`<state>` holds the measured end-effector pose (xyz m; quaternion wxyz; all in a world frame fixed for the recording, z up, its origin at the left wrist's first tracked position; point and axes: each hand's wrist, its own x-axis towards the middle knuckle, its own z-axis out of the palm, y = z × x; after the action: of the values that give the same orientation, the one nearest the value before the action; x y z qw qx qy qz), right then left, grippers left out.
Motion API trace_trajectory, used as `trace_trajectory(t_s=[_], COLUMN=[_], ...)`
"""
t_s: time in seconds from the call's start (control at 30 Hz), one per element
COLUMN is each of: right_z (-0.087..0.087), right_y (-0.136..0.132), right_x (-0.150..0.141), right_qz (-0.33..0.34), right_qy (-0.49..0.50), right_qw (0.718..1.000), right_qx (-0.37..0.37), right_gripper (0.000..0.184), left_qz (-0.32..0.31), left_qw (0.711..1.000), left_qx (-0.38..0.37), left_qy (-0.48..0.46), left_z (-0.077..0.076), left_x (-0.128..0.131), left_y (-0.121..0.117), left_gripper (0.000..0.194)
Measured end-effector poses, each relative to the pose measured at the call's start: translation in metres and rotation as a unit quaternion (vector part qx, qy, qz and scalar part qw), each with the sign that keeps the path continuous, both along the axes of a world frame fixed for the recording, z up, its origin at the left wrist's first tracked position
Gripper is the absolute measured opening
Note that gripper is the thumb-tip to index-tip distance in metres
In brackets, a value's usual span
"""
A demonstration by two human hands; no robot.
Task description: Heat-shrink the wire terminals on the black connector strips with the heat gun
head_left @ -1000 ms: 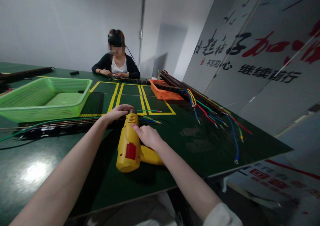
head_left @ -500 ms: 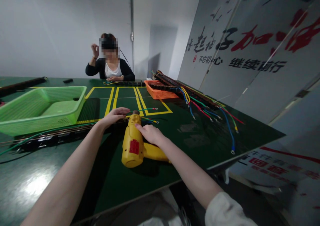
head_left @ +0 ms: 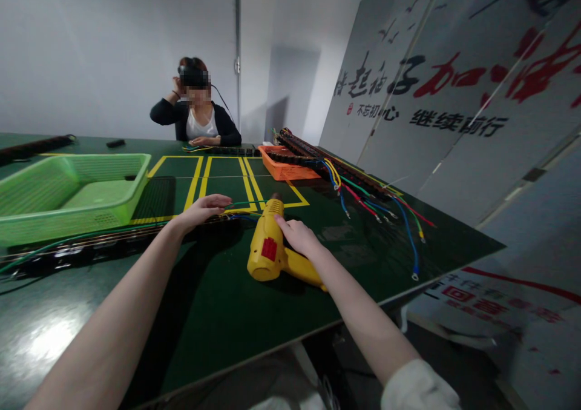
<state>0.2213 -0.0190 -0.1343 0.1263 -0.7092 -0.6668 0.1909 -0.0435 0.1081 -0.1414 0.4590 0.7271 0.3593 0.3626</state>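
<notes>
Yellow heat gun (head_left: 264, 243), one, with red label: gripped in the right hand (head_left: 299, 237), thumb on the barrel; handle running back beneath that wrist, nozzle pointing away from the person. Left hand (head_left: 200, 212), one: to the left of the heat gun, fingers slightly bent at the end of a dark strip (head_left: 113, 247); whether it pinches anything cannot be told. Green wire (head_left: 242, 203), one: extending from the left fingertips toward the nozzle. The dark strip: lying leftward from the left hand along the green surface (head_left: 213, 343). Green basket (head_left: 68, 221), one: left of the left hand, just beyond the strip. Yellow tape outlines (head_left: 194, 183): on the surface beyond the left hand. Orange basket (head_left: 293, 171), one: beyond the right hand, long dark strips (head_left: 308, 149) lying across it. Coloured wires (head_left: 379, 210) with terminals: right of the right hand. Co-worker (head_left: 200, 125), one: seated far beyond the left hand, one arm raised to the head.
</notes>
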Motion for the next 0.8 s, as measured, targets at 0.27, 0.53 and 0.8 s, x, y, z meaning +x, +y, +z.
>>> trace_trajectory(t_s=[0.27, 0.53, 0.8], right_z=[0.002, 0.001, 0.002], right_y=[-0.003, -0.005, -0.005], right_x=[-0.006, -0.021, -0.059], right_qz=[0.009, 0.042, 0.101], right_qy=[-0.013, -0.030, -0.024], right_qw=[1.000, 0.999, 0.995], right_qx=[0.003, 0.008, 0.004], right_gripper=[0.034, 0.034, 0.034], left_qz=[-0.003, 0.000, -0.002], left_qw=[1.000, 1.000, 1.000], left_qx=[0.008, 0.007, 0.001], left_qy=[0.009, -0.001, -0.016], left_z=[0.006, 0.005, 0.002], left_x=[0.000, 0.000, -0.001], left_y=[-0.004, -0.004, -0.001], left_gripper=[0.053, 0.057, 0.052])
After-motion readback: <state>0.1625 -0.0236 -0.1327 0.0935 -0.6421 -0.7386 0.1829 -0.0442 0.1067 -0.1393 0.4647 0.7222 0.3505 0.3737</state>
